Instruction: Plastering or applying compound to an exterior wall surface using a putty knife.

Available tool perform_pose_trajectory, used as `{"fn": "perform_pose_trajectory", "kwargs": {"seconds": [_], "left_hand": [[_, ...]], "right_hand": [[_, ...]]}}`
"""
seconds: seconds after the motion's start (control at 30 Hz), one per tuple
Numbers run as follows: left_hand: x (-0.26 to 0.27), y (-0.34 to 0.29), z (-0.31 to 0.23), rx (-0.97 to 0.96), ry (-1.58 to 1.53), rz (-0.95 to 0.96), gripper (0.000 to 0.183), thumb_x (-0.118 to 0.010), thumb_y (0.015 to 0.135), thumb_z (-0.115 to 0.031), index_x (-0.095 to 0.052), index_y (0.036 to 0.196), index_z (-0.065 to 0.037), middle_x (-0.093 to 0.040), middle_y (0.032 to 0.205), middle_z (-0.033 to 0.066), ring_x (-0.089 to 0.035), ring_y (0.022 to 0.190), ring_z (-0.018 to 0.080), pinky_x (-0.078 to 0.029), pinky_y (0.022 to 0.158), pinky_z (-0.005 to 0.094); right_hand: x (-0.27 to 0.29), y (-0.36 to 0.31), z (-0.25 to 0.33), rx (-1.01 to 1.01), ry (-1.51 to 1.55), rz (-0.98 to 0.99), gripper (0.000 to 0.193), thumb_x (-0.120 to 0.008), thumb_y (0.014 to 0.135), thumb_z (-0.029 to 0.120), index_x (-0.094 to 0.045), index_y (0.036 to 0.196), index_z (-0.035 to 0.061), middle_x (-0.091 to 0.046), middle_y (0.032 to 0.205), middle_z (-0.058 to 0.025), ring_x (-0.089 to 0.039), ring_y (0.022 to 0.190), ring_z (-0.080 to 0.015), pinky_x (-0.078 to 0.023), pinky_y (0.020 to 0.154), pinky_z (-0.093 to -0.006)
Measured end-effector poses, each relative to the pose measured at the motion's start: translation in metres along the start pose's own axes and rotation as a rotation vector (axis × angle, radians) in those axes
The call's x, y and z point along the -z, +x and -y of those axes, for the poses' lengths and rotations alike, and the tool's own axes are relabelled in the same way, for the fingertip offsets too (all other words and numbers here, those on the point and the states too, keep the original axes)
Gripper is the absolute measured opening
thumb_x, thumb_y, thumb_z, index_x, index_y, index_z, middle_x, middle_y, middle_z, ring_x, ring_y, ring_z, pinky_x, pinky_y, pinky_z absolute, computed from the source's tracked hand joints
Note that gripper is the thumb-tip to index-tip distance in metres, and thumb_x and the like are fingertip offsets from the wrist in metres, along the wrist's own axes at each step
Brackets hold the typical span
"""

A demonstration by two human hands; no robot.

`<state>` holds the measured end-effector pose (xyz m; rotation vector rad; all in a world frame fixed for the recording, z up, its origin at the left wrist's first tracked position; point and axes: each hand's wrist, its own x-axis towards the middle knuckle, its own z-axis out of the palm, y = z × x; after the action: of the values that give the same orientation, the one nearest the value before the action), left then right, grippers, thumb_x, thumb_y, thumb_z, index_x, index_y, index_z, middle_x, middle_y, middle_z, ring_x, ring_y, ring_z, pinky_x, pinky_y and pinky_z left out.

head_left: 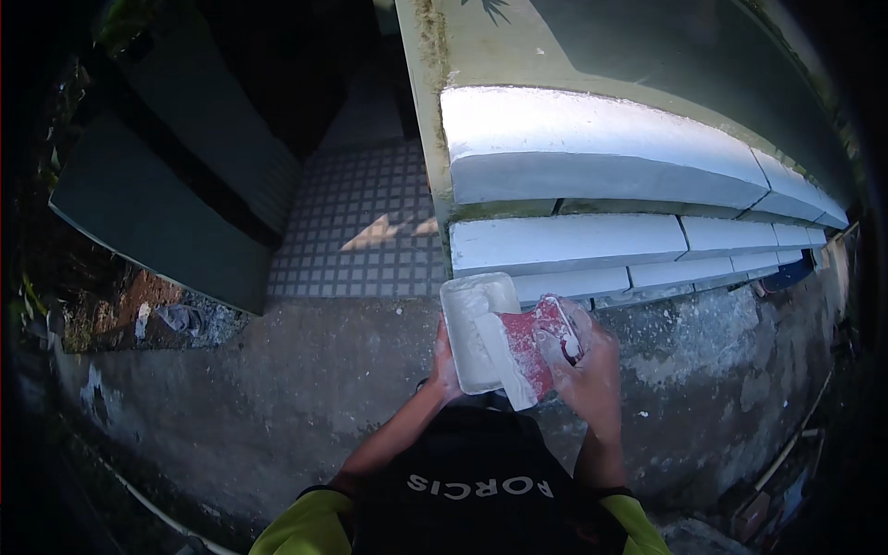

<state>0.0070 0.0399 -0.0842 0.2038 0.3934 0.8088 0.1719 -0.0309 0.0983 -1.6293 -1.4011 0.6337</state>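
Note:
My left hand (446, 363) grips the side of a white rectangular tub (451, 319), with part of the hand hidden behind it. White paint or paste coats the inside of the tub. In my right hand (592, 375) is a wide red-handled brush (525, 340), my fingers closed around its white-smeared grip. A thick white coat covers the brush's broad end, which lies over the tub's right side; the coat hides the bristles. White residue marks the fingers of my right hand.
Long white block ledges (564, 242) step down beside the wall (629, 55) at the upper right. Ahead lies a tiled floor (356, 236), with a dark green panel (166, 213) to its left. The concrete ground (305, 370) has white splashes. A dark blue object (786, 276) sits far right.

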Motion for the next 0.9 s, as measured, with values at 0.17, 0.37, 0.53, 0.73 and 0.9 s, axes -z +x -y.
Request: {"fn": "perform_pose_trajectory", "kwargs": {"seconds": [0.17, 0.37, 0.53, 0.73, 0.9], "left_hand": [[-0.001, 0.000, 0.015, -0.021, 0.040, 0.021, 0.080, -0.026, 0.092, -0.069, -0.033, 0.144, -0.009, -0.049, 0.137, 0.0141, -0.052, 0.123, 0.0288, -0.043, 0.104, 0.0469], [-0.017, -0.002, 0.032, -0.093, 0.087, -0.005, 0.078, -0.024, 0.094, -0.067, -0.036, 0.142, -0.007, -0.051, 0.134, 0.0140, -0.053, 0.121, 0.0273, -0.043, 0.104, 0.0444], [-0.008, 0.003, 0.042, -0.136, 0.070, -0.039, 0.077, -0.023, 0.095, -0.066, -0.037, 0.142, -0.007, -0.051, 0.134, 0.0136, -0.053, 0.120, 0.0268, -0.042, 0.105, 0.0428], [-0.017, 0.004, 0.049, -0.131, 0.135, -0.153, 0.079, -0.024, 0.094, -0.067, -0.035, 0.143, -0.006, -0.048, 0.138, 0.0145, -0.051, 0.123, 0.0287, -0.040, 0.107, 0.0446], [-0.012, -0.001, 0.046, -0.104, 0.045, -0.118, 0.082, -0.026, 0.092, -0.070, -0.032, 0.145, -0.007, -0.045, 0.141, 0.0149, -0.048, 0.126, 0.0301, -0.038, 0.108, 0.0465]], "right_hand": [[-0.031, -0.007, -0.040, -0.002, -0.036, -0.027, 0.040, -0.064, 0.081, 0.006, -0.056, 0.118, -0.0053, -0.068, 0.089, -0.0213, -0.069, 0.080, -0.0296, -0.054, 0.072, -0.0370], [-0.051, -0.006, -0.055, -0.026, -0.082, -0.056, 0.041, -0.063, 0.081, 0.006, -0.056, 0.119, -0.0049, -0.068, 0.088, -0.0219, -0.070, 0.078, -0.0331, -0.054, 0.073, -0.0384], [-0.058, -0.007, -0.073, -0.062, 0.078, -0.011, 0.043, -0.065, 0.080, 0.008, -0.056, 0.119, -0.0058, -0.067, 0.094, -0.0235, -0.069, 0.082, -0.0260, -0.053, 0.075, -0.0350], [-0.055, 0.003, -0.103, -0.112, 0.358, 0.014, 0.036, -0.064, 0.084, 0.001, -0.056, 0.118, -0.0076, -0.068, 0.098, -0.0101, -0.062, 0.085, -0.0111, -0.051, 0.076, -0.0264], [-0.046, 0.009, -0.107, -0.178, 0.567, 0.004, 0.035, -0.063, 0.086, -0.001, -0.056, 0.119, -0.0081, -0.066, 0.099, -0.0072, -0.060, 0.086, -0.0088, -0.050, 0.077, -0.0237]]}}
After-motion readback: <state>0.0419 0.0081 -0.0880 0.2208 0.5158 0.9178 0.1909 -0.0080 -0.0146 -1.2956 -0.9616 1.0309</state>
